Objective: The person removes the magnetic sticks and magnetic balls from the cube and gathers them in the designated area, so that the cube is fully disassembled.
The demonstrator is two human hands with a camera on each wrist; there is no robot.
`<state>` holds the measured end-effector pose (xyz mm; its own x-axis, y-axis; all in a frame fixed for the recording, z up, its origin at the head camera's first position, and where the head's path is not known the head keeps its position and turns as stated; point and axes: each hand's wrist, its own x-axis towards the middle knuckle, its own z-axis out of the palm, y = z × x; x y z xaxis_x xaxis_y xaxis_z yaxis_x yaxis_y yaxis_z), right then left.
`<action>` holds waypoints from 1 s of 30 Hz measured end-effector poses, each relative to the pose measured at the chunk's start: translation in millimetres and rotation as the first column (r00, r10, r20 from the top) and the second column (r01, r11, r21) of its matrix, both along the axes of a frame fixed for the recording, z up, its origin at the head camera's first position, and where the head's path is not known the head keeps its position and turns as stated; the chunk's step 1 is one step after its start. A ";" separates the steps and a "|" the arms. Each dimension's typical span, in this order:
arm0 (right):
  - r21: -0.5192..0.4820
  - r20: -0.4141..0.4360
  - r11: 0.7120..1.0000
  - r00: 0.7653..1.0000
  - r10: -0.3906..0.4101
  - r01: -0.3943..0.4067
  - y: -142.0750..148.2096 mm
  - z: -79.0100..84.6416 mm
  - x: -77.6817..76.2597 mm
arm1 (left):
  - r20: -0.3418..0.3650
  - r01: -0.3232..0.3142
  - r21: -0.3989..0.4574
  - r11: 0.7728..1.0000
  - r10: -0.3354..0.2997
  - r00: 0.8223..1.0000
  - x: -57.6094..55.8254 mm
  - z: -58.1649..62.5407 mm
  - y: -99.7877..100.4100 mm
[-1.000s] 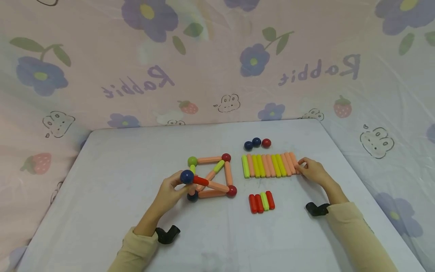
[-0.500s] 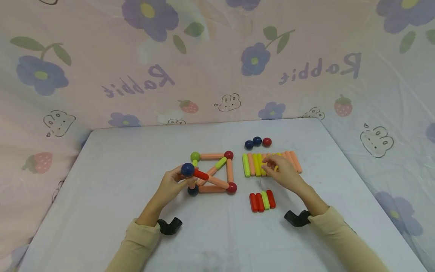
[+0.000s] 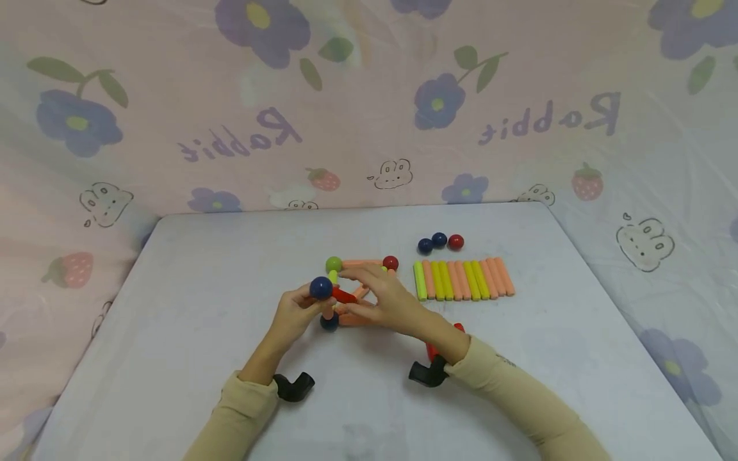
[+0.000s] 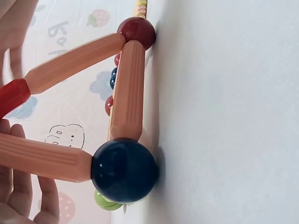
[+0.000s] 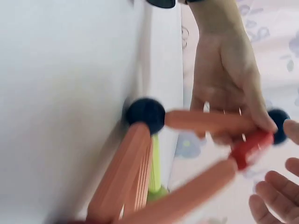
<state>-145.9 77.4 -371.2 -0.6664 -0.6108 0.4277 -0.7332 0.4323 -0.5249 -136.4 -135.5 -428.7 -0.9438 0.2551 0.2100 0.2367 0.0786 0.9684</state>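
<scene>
My left hand (image 3: 291, 318) holds the top of an upright orange rod (image 5: 205, 120), just below a dark blue ball (image 3: 321, 288). That rod stands on another dark blue ball (image 4: 125, 170) at a corner of a flat frame of rods and balls. From the top, a red rod (image 3: 344, 295) joined to an orange rod (image 4: 77, 56) slopes down to a red ball (image 4: 137, 33). A green ball (image 3: 334, 264) and a second red ball (image 3: 390, 263) mark the far corners. My right hand (image 3: 398, 307) hovers over the frame beside the red rod, fingers spread, nothing visible in them.
A row of yellow, orange and lime rods (image 3: 464, 280) lies right of the frame. Two dark blue balls (image 3: 439, 240) and one red ball (image 3: 456, 242) sit behind it. Short red rods (image 3: 432, 351) are partly hidden under my right wrist.
My right hand has moved left from the right end of the rod row, across it, to the frame. My left hand keeps its hold near the upper blue ball.
</scene>
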 end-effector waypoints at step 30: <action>-0.226 0.027 0.972 0.998 -0.052 0.057 -20.1 11.2 -9.4 | -0.120 0.026 -0.058 0.998 -0.033 0.992 0.1 2.9 -2.0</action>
<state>-155.2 57.4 -360.0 -0.7059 -0.4619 0.5370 -0.7000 0.3392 -0.6285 -136.3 -137.5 -425.8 -0.9042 0.2972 0.3067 0.3549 0.1235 0.9267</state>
